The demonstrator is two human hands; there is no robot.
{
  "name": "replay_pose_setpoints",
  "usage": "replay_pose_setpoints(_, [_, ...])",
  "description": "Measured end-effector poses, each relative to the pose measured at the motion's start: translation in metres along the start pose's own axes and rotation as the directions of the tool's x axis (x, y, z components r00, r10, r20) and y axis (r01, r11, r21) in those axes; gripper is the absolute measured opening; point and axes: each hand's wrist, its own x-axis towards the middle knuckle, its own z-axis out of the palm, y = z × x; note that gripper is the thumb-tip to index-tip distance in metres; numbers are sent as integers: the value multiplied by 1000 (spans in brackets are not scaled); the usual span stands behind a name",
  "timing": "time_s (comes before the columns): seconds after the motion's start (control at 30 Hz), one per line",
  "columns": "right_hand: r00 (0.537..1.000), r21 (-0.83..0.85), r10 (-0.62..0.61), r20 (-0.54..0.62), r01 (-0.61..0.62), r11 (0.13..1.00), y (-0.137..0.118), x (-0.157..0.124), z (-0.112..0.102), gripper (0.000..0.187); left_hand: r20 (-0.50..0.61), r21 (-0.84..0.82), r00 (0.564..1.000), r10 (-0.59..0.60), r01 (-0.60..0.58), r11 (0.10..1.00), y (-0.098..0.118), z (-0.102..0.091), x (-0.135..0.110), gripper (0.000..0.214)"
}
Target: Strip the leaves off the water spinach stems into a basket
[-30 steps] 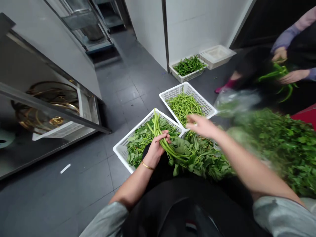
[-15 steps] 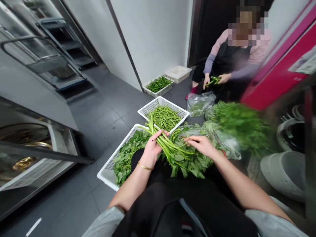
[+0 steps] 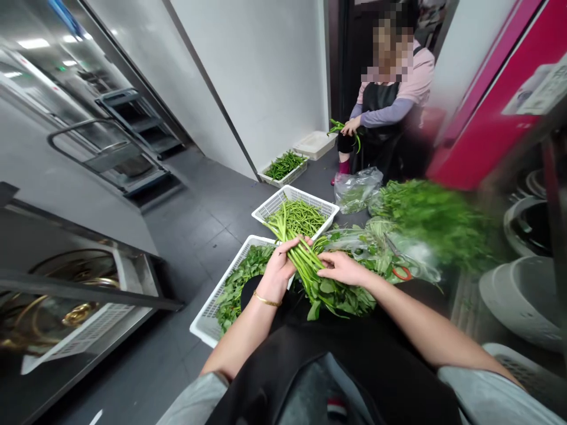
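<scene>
My left hand (image 3: 281, 265) is wrapped around a bunch of leafy greens (image 3: 305, 262). Their pale stem ends point away from me, over the front baskets, and the leaves hang toward my lap. At the bunch's right side, my right hand (image 3: 343, 268) has its thumb and fingers closed on some of the stems. Beneath my left arm stands a white basket (image 3: 206, 327) of loose green leaves (image 3: 234, 295). Beyond the bunch, another white basket (image 3: 266, 211) holds cut green stems (image 3: 305, 217). More leafy greens lie beneath and beyond my right hand.
Orange-handled scissors (image 3: 401, 273) rest by clear plastic at right, near a blurred heap of greens (image 3: 438, 218). A co-worker (image 3: 381, 112) sits ahead holding green peppers, beside a plastic bag (image 3: 358, 188). A shelf (image 3: 146, 295) stands left, a white bucket (image 3: 518, 295) right.
My right hand has moved left and onto the bunch, from apart to touching the stems. The co-worker's hands have shifted left. The view has turned slightly.
</scene>
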Motion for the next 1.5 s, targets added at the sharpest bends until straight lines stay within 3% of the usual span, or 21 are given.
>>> replay_pose_setpoints(0.07, [999, 10, 3, -54, -3, 1000, 5, -1, -6, 20, 47, 28, 999, -14, 13, 1000, 2, -2, -2, 12])
replay_pose_setpoints(0.13, [988, -108, -42, -146, 27, 994, 6, -6, -15, 23, 54, 54, 999, -1, -2, 999, 2, -4, -2, 13])
replay_pose_setpoints(0.23, [957, -337, -127, -261, 33, 941, -1, -11, -29, 23, -17, 93, 999, 51, -49, 994, 1, -7, 1, 8])
replay_pose_setpoints(0.3, [966, -300, -87, -245, 10, 954, -7, -9, -36, 22, -80, 110, 994, 73, -64, 992, -1, -8, 3, 8])
replay_pose_setpoints(0.33, [983, -207, -26, -183, -13, 978, -9, -7, -39, 21, -100, 103, 992, 75, -64, 993, -1, -8, 3, 8])
replay_pose_setpoints(0.4, [991, 54, 109, 80, -113, 992, -11, 0, -43, 27, -104, 64, 993, 52, -45, 997, 0, -7, 4, 10])
replay_pose_setpoints(0.47, [927, 244, 141, 347, -234, 941, -10, 8, -49, 37, -96, 17, 995, 15, -14, 1000, 4, -7, 5, 12])
replay_pose_setpoints(0.53, [911, 341, 103, 399, -253, 905, -6, 12, -60, 42, -115, -26, 993, -7, 4, 1000, 8, -10, 6, 11])
replay_pose_setpoints(0.63, [988, 417, 117, 105, -150, 896, -1, 2, -86, 39, -171, -115, 985, -3, -17, 993, 17, -20, 7, 8])
replay_pose_setpoints(0.7, [954, 442, 182, -238, -61, 895, 0, -18, -105, 32, -209, -185, 978, 4, -43, 982, 24, -27, 6, 7])
replay_pose_setpoints(0.73, [876, 436, 217, -430, -8, 900, -1, -31, -112, 26, -229, -218, 973, 11, -62, 974, 27, -31, 6, 8])
replay_pose_setpoints(0.77, [761, 415, 243, -601, 37, 909, -3, -44, -118, 18, -248, -247, 969, 22, -86, 965, 31, -34, 6, 9])
replay_pose_setpoints(0.83, [558, 323, 229, -798, 76, 943, -8, -72, -122, 5, -272, -289, 961, 55, -137, 948, 36, -37, 5, 11])
replay_pose_setpoints(0.87, [533, 253, 181, -826, 65, 965, -11, -84, -120, 4, -275, -296, 959, 73, -157, 942, 38, -38, 5, 12])
replay_pose_setpoints(0.9, [562, 167, 110, -820, 50, 985, -14, -93, -116, 6, -274, -296, 958, 87, -170, 940, 40, -38, 5, 13])
replay_pose_setpoints(0.97, [679, -30, -56, -732, 50, 998, -20, -99, -104, 8, -264, -283, 957, 116, -192, 940, 42, -37, 6, 13])
replay_pose_setpoints(1.1, [810, -342, -290, -510, 118, 932, -23, -70, -77, 14, -241, -231, 958, 156, -213, 949, 41, -32, 6, 14])
replay_pose_setpoints(1.2, [887, -420, -309, -344, 149, 895, -17, -41, -65, 13, -248, -188, 956, 159, -209, 960, 37, -28, 4, 14])
replay_pose_setpoints(1.3, [952, -333, -214, -220, 133, 934, -9, -30, -59, 11, -267, -159, 951, 155, -202, 966, 31, -30, 2, 12])
replay_pose_setpoints(1.4, [959, -204, -88, -270, 32, 978, 0, -29, -51, 12, -304, -120, 941, 150, -194, 974, 22, -35, 0, 9])
replay_pose_setpoints(1.5, [851, 101, 135, -507, -98, 990, 13, -23, -41, 9, -333, -99, 932, 143, -185, 978, 8, -34, -2, 6])
